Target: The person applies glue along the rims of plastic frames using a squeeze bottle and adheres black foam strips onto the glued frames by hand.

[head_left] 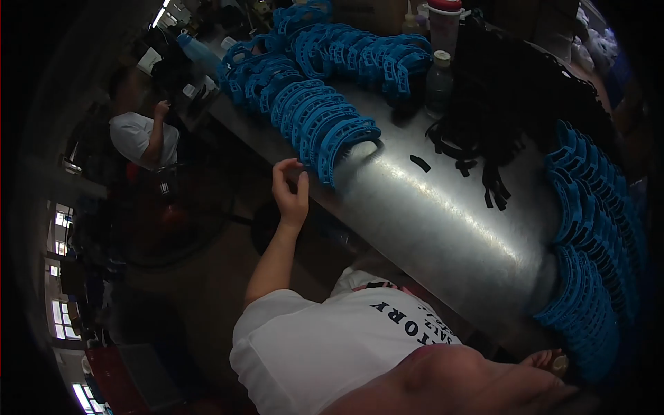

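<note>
My left hand (290,197) is raised at the table's left edge, its fingers curved and thumb apart. Nothing shows between them, and the fingertips are right at the near end of a row of blue plastic curved frames (325,131). The frames stand packed one behind another along the table. My right hand (541,358), low at the right, has its fingers curled by a small round tan thing (559,364); I cannot tell what this is. Just beyond that hand, more blue frames (577,297) are stacked along the right side. My forearm and the dim light partly hide the right hand.
A shiny metal table (429,228) runs diagonally. Black straps (491,149) lie heaped on it, with a loose black piece (420,163) nearby. A clear bottle (439,83) and a red-lidded container (444,24) stand behind. Another person (144,135) is at the far left.
</note>
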### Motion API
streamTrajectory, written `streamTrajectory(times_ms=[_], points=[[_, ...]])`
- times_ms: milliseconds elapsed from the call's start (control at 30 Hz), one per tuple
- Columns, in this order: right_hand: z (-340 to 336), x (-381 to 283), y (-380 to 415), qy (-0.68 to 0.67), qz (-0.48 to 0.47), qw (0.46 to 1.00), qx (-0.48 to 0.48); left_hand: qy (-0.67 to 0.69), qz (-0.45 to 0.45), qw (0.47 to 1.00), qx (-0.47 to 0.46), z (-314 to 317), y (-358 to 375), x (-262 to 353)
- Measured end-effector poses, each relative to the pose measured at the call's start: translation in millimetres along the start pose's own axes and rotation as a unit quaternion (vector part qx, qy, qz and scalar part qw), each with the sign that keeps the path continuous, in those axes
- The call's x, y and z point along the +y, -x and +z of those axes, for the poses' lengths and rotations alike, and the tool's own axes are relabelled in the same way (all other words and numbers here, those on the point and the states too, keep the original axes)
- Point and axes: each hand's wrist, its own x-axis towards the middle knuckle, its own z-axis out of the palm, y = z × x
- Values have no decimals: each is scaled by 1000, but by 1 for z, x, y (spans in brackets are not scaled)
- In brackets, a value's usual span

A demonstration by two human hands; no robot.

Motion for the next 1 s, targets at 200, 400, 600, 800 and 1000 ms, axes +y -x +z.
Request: streamTrajectory(times_ms=[200, 400, 600, 800, 1000], points=[[-21, -11, -5, -14, 5, 1000, 15, -29, 28, 999, 11, 24, -127, 22], [39, 1, 13, -7, -27, 995, 94, -16, -67, 933, -354, 139, -203, 56], [29, -6, 14, -22, -9, 999, 30, -410, 32, 841, -351, 234, -224, 51], [30, -9, 22, -28, -36, 997, 69, -525, 13, 792, -311, 263, -237, 45], [27, -13, 32, -13, -59, 993, 103, -464, -58, 831, -300, 268, -274, 24]])
